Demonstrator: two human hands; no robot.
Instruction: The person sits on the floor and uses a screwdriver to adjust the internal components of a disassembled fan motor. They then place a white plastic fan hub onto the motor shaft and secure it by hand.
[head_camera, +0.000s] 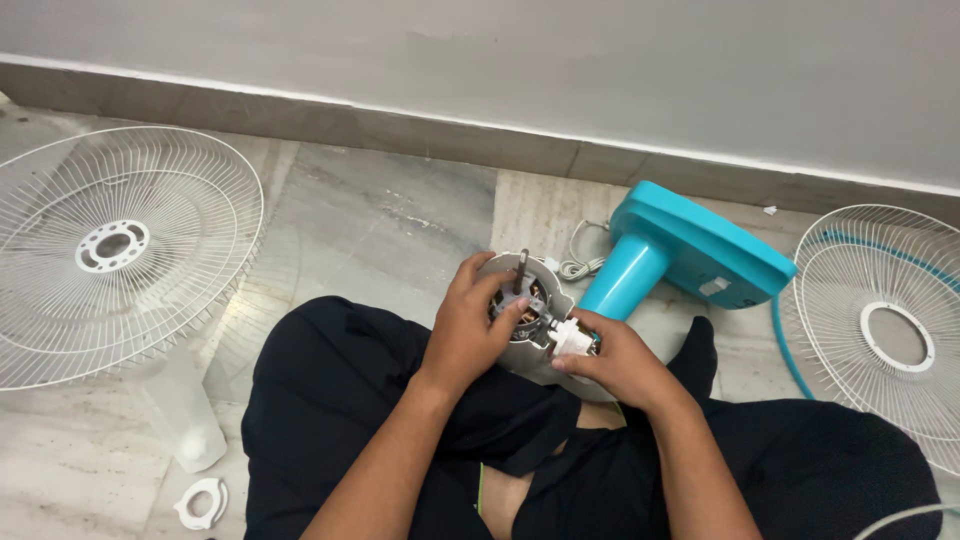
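I sit cross-legged on the floor with a fan's motor unit in my lap, its copper windings and metal shaft exposed inside a white housing. My left hand wraps over the left side of the motor, fingers reaching into it. My right hand grips the white knob part on the motor's right side. The turquoise fan stand and base lies tipped on the floor just beyond the motor, with a coiled white cord beside it.
A white wire fan guard lies on the floor at left, another guard with a turquoise rim at right. A translucent fan blade and a small white ring lie near my left knee. A grey wall runs along the back.
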